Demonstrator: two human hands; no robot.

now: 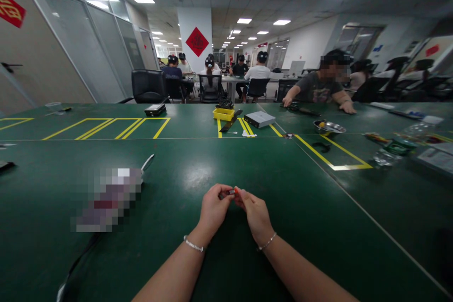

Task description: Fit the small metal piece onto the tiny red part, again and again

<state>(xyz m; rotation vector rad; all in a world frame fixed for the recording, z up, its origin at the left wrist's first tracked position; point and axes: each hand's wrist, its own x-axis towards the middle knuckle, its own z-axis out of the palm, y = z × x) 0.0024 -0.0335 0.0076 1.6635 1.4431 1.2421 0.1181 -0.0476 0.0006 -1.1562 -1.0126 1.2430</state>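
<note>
In the middle of the head view, my left hand (215,205) and my right hand (255,212) meet just above the green table (170,264). My left thumb and fingers pinch a small dark piece with a metallic end (230,192), which resembles a USB plug. Between my right fingertips is a small orange-red piece (236,190), right up against the metallic end. Whether the two pieces are joined, I cannot tell, as fingers cover most of both. Each wrist wears a light bracelet.
Left of my hands lies a blurred-out badge-like item (109,203) with a black strap (83,255). Farther back are a yellow tray (223,114), a grey box (260,119) and a metal bowl (334,127). Bottles (392,151) lie right; a person (323,87) sits across.
</note>
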